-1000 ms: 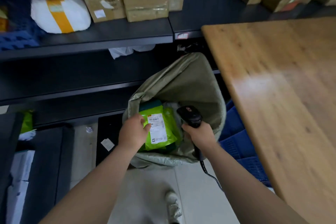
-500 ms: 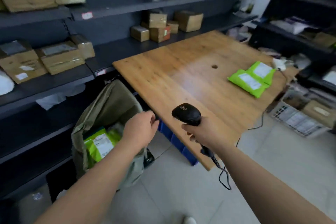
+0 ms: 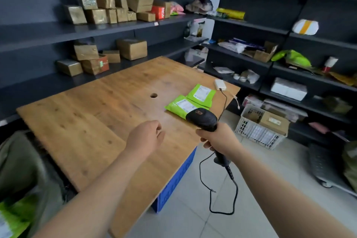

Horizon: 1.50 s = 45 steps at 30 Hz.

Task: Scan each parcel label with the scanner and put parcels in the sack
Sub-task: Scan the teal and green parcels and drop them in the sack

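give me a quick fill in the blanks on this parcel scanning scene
1. The right hand grips the ___.
2. On the table lie ___ green parcels.
3. The left hand holds ___.
4. A third parcel lies inside the ___.

Missing words: scanner; two; nothing; sack.

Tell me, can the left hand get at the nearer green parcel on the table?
Probably yes: the left hand is empty, and only bare table lies between it and the nearer green parcel.
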Each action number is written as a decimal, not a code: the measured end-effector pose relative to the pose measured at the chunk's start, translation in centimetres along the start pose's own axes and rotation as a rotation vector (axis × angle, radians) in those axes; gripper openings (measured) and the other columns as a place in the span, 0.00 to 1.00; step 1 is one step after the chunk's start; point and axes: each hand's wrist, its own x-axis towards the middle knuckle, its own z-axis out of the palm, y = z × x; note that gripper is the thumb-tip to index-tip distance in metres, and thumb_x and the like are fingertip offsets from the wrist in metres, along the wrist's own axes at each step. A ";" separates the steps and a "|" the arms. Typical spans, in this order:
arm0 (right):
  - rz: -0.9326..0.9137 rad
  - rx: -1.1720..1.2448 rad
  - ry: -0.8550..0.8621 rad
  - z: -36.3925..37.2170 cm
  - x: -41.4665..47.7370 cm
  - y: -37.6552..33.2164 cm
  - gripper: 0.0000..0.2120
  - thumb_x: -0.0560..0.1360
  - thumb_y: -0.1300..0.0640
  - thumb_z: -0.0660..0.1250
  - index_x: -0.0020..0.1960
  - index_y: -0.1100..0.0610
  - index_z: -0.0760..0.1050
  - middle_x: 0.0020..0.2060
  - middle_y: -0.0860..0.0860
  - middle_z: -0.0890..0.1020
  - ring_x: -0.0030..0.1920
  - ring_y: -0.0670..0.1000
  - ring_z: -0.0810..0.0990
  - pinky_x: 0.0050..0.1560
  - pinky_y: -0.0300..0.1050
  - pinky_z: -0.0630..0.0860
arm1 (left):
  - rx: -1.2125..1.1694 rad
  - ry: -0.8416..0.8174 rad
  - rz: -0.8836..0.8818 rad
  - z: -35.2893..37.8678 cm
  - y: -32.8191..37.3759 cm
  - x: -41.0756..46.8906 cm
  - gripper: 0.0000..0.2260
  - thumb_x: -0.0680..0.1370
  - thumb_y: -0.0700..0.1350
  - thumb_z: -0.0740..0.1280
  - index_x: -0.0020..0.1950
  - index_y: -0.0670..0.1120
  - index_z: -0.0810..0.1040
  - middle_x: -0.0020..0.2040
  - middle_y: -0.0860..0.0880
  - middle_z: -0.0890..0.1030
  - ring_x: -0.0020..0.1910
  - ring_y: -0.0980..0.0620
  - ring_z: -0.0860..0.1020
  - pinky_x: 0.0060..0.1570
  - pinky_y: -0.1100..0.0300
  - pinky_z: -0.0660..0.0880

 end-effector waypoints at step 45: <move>0.172 -0.003 -0.609 1.1 45.1 6.3 0.09 0.74 0.53 0.73 0.48 0.58 0.78 0.36 0.53 0.76 0.37 0.52 0.74 0.42 0.44 0.69 | 0.130 -0.187 -0.724 20.7 0.7 25.7 0.31 0.73 0.56 0.69 0.70 0.43 0.63 0.68 0.43 0.69 0.66 0.43 0.68 0.61 0.52 0.68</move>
